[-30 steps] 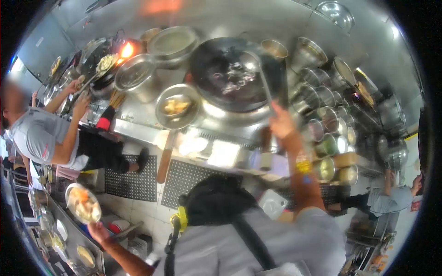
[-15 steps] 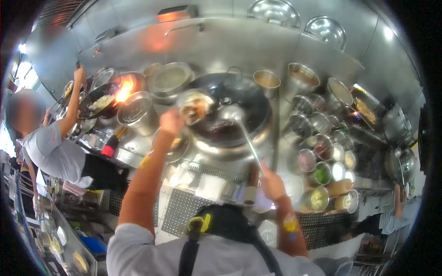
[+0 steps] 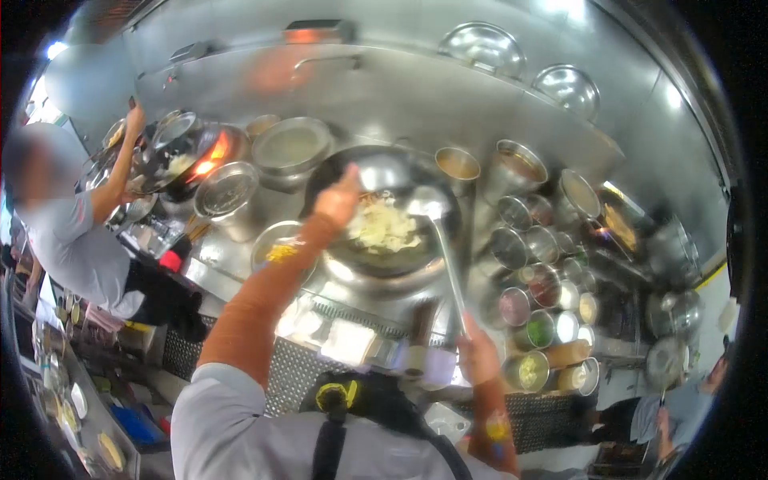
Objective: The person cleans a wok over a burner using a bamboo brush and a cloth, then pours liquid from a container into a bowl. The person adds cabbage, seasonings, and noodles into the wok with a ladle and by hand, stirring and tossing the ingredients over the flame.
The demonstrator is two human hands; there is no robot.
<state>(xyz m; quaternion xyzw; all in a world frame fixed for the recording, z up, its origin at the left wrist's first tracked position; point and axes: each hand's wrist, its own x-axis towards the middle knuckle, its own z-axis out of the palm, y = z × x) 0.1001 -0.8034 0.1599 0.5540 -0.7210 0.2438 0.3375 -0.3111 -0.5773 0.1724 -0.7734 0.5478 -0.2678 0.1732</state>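
Observation:
My left hand [image 3: 340,198] is closed on the edge of a metal bowl [image 3: 384,174], blurred and tipped over the wok. Pale sliced food [image 3: 384,228] lies in the dark wok [image 3: 442,250] beneath it, with some darker bits at its upper edge. My right hand [image 3: 480,352] grips the long handle of a ladle [image 3: 450,268]. The ladle's metal head is over the right side of the wok, beside the food.
Left of the wok stand a basin with yellow food [image 3: 280,253], a large pot [image 3: 227,192] and a strainer-topped pot [image 3: 292,146]. Several ingredient containers [image 3: 540,330] crowd the right. A co-worker [image 3: 80,232] works beside flames [image 3: 212,156]; another person [image 3: 672,412] is at far right.
The bowl has moved right over the wok and tipped, and pale food now lies in the wok. The ladle head has shifted slightly right. The whole view has moved a little.

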